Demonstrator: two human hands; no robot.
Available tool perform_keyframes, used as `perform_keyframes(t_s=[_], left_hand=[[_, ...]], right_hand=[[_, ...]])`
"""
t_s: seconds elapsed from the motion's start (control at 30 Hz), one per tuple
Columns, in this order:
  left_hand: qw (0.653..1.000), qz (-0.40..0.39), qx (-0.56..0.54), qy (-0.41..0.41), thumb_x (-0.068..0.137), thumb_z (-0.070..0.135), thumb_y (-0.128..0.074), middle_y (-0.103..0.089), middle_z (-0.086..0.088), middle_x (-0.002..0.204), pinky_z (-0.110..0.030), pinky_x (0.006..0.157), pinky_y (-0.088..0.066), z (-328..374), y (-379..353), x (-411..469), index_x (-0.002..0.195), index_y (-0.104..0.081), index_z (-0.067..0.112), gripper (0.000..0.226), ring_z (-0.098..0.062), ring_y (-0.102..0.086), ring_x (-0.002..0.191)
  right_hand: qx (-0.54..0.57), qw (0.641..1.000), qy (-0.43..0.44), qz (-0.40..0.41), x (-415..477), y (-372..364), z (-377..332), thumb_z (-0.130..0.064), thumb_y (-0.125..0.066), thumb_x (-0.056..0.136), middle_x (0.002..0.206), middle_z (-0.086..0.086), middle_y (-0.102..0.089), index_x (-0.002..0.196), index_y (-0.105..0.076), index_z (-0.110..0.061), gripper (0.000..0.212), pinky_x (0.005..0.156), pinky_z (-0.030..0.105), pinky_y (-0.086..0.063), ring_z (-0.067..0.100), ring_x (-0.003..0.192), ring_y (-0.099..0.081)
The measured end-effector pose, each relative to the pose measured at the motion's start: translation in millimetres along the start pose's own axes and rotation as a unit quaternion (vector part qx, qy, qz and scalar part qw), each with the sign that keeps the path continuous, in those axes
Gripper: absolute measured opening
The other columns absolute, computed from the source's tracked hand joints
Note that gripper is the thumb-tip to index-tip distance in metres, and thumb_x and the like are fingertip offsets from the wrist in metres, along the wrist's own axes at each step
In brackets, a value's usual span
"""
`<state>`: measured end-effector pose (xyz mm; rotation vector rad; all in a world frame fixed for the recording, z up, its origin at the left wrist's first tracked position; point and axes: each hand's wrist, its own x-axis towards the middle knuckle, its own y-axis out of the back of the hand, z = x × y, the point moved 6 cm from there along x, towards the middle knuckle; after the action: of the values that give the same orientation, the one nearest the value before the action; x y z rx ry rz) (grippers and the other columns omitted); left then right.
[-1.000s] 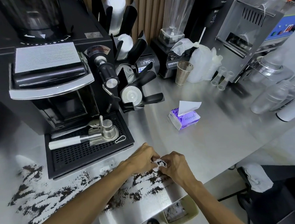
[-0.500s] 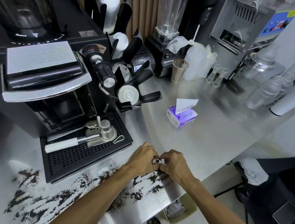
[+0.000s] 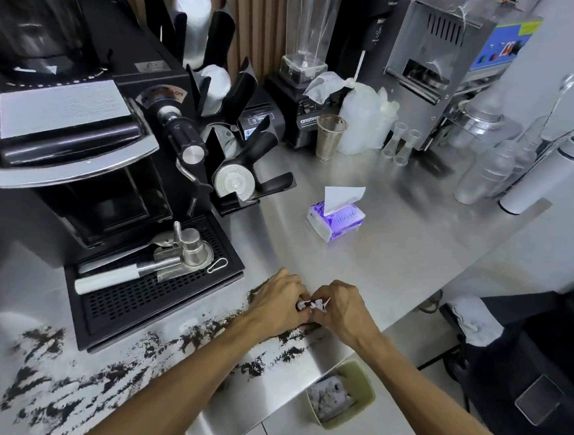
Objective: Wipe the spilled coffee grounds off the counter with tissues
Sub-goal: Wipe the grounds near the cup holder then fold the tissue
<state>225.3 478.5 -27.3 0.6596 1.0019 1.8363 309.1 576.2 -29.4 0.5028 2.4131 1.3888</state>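
Both hands meet low in the middle of the frame, right at the counter (image 3: 402, 259)'s front edge! The left hand (image 3: 278, 303) and the right hand (image 3: 342, 310) are knuckle to knuckle, fingers curled in, pinching one small crumpled tissue (image 3: 312, 306) between them, and it's stained dark. Both forearms run in from the bottom of the frame, the left one long and angled up from the lower left, the right one steeper from the lower right.

Room to move? Look right: a broad bare stretch of steel opens up from the hands toward the tissue pack (image 3: 337, 218), which sits in the centre with one sheet standing up out of it. To the left it's tighter. The black drip tray (image 3: 154, 296) boxes in the upper left side, close to the left hand.

The grounds (image 3: 85, 380) lie in dark streaks across the lower left, running along the strip between the tray and the counter's front edge and reaching under the hands. Below that edge, a bin (image 3: 340, 393) sits at lower centre with crumpled tissues inside.
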Motion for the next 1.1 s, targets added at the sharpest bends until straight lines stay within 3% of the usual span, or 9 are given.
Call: perform_keyframes(t_s=[0.2,0.4,0.53,0.67,0.8,0.9,0.97,1.03,1.1], left_hand=[[1.0,0.014,0.016,-0.009,0.081,0.043,-0.067,-0.053,0.009,0.087,-0.022,0.074,-0.029,45.0,-17.2,3.9,0.103,-0.071,0.019,0.033,-0.01,-0.032,0.086],[0.999,0.034,0.015,0.015,0.081,0.045,-0.065,-0.053,0.01,0.084,-0.025,0.073,-0.034,97.0,-47.1,0.8,0.097,-0.071,0.02,0.03,-0.011,-0.036,0.085],[0.998,0.035,0.022,0.049,0.082,0.042,-0.065,-0.059,0.007,0.089,-0.025,0.074,-0.033,128.3,-73.3,-0.8,0.101,-0.071,0.02,0.03,-0.013,-0.04,0.09],[0.996,0.036,0.034,0.079,0.083,0.042,-0.063,-0.059,0.003,0.089,-0.028,0.077,-0.04,151.8,-101.2,-1.8,0.097,-0.071,0.019,0.028,-0.016,-0.043,0.092],[0.993,0.044,0.036,0.104,0.081,0.044,-0.065,-0.063,0.004,0.094,-0.03,0.077,-0.042,160.4,-127.7,-0.5,0.1,-0.071,0.019,0.031,-0.017,-0.046,0.095],[0.991,0.047,0.037,0.119,0.081,0.038,-0.065,-0.064,0.004,0.093,-0.032,0.074,-0.045,161.9,-146.5,0.6,0.097,-0.072,0.02,0.024,-0.017,-0.047,0.093],[0.99,0.047,0.043,0.127,0.081,0.035,-0.063,-0.063,0.003,0.092,-0.033,0.072,-0.047,162.1,-158.1,1.5,0.095,-0.072,0.022,0.022,-0.018,-0.049,0.093],[0.989,0.048,0.041,0.132,0.082,0.034,-0.064,-0.064,0.003,0.099,-0.032,0.077,-0.046,158.4,-172.1,2.7,0.104,-0.071,0.022,0.026,-0.018,-0.049,0.095],[0.988,0.045,0.037,0.141,0.084,0.036,-0.067,-0.064,0.002,0.106,-0.031,0.082,-0.042,149.1,-191.1,4.5,0.114,-0.068,0.02,0.033,-0.018,-0.047,0.098]], right_hand=[[-0.004,1.0,0.008,0.003,-27.6,24.2,31.6,-0.02,-0.077,0.072,0.08,-0.004,-0.055,0.095,-0.075,-0.019,0.024,0.053,0.009,-0.033,0.012,0.062,-0.053],[0.005,0.999,0.044,-0.01,-56.8,43.4,74.4,-0.018,-0.08,0.071,0.079,-0.004,-0.054,0.093,-0.075,-0.017,0.022,0.052,0.004,-0.035,0.003,0.057,-0.047],[-0.005,0.997,0.071,-0.022,-75.1,51.7,105.4,-0.02,-0.079,0.072,0.08,-0.004,-0.054,0.097,-0.075,-0.018,0.026,0.054,0.005,-0.032,0.008,0.062,-0.05],[0.039,0.992,0.106,-0.05,-90.5,54.7,133.5,-0.018,-0.078,0.07,0.085,-0.006,-0.065,0.101,-0.075,-0.028,0.033,0.059,0.004,-0.035,0.002,0.067,-0.055],[0.003,0.992,0.118,-0.054,-93.1,45.5,162.9,-0.022,-0.079,0.07,0.08,-0.003,-0.059,0.099,-0.075,-0.022,0.029,0.056,0.005,-0.032,0.001,0.063,-0.048],[0.006,0.991,0.119,-0.066,-92.8,34.3,181.6,-0.017,-0.076,0.068,0.079,-0.002,-0.063,0.092,-0.075,-0.02,0.024,0.06,0.013,-0.04,0.007,0.065,-0.051],[0.019,0.99,0.121,-0.066,-92.6,30.2,188.8,-0.01,-0.076,0.067,0.074,-0.008,-0.058,0.084,-0.075,-0.016,0.018,0.058,0.007,-0.035,0.003,0.061,-0.047],[0.016,0.99,0.121,-0.065,-90.6,22.8,197.7,-0.008,-0.078,0.067,0.075,-0.007,-0.054,0.085,-0.075,-0.013,0.019,0.057,0.007,-0.033,0.003,0.06,-0.046],[0.01,0.99,0.115,-0.081,-87.7,8.6,208.5,-0.012,-0.081,0.068,0.079,-0.002,-0.057,0.089,-0.075,-0.014,0.022,0.058,0.017,-0.038,0.01,0.062,-0.051]])
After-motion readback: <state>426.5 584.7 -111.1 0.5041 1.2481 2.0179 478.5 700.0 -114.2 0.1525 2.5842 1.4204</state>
